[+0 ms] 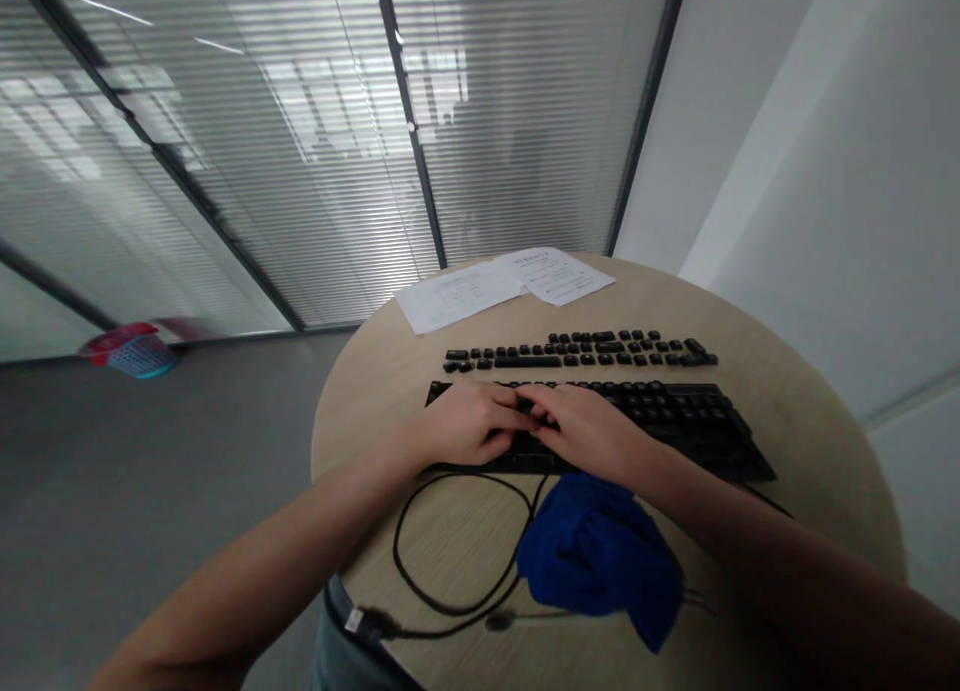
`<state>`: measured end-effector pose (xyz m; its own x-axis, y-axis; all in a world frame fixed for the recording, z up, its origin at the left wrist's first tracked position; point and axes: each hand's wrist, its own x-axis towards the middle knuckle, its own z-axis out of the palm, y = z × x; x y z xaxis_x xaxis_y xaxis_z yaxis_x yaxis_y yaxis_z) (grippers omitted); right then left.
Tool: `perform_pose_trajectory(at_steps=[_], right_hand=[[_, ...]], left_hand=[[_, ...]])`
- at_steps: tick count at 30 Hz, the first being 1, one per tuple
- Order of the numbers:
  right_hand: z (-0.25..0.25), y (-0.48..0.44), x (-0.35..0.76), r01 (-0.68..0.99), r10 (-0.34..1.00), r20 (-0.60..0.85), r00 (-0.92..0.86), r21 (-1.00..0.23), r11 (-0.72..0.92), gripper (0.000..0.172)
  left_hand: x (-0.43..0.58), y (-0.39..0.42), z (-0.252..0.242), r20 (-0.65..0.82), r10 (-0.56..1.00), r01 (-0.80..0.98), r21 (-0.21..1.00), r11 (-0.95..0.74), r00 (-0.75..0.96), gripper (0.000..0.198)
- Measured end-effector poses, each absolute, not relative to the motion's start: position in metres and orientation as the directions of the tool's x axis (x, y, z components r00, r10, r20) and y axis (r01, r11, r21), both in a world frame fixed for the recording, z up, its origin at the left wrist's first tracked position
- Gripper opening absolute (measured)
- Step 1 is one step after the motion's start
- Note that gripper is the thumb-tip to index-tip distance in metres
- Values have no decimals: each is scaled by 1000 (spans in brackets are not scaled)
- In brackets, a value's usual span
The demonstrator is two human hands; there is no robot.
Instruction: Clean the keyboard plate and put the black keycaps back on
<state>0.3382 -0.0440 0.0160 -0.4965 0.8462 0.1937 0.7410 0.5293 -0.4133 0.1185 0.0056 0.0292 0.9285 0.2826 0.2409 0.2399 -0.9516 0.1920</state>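
Observation:
A black keyboard [675, 411] lies across the table, many of its keys hidden by my hands. Over its left half, my left hand [472, 423] points its bent fingers to the right, close to the keys. My right hand [589, 426] comes from the other side, and its curled fingers meet those of the left. Whatever sits between the fingertips is too small and covered to make out. Behind the keyboard, loose black keycaps [527, 361] are laid out in rows.
A crumpled blue cloth [600, 551] lies in front of the keyboard, beside a looped black cable [397, 541] with a USB plug [360, 623]. A thin metal tool [499, 622] pokes out from under the cloth. Printed papers [457, 296] lie at the round table's [360, 411] back edge. A basket [139, 351] stands on the floor.

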Motion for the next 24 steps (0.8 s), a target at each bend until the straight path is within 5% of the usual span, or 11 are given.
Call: perform_pose_trajectory(at_steps=[9, 17, 24], right_hand=[[12, -44, 344, 738, 805, 308, -508, -326, 590, 52], [14, -19, 382, 822, 843, 469, -264, -348, 451, 18], [28, 44, 402, 933, 947, 259, -191, -253, 258, 16]], left_hand=[[114, 8, 18, 214, 348, 307, 203, -930, 913, 42], [116, 7, 15, 232, 376, 339, 184, -922, 897, 40], [117, 5, 10, 281, 386, 358, 148, -922, 879, 37]])
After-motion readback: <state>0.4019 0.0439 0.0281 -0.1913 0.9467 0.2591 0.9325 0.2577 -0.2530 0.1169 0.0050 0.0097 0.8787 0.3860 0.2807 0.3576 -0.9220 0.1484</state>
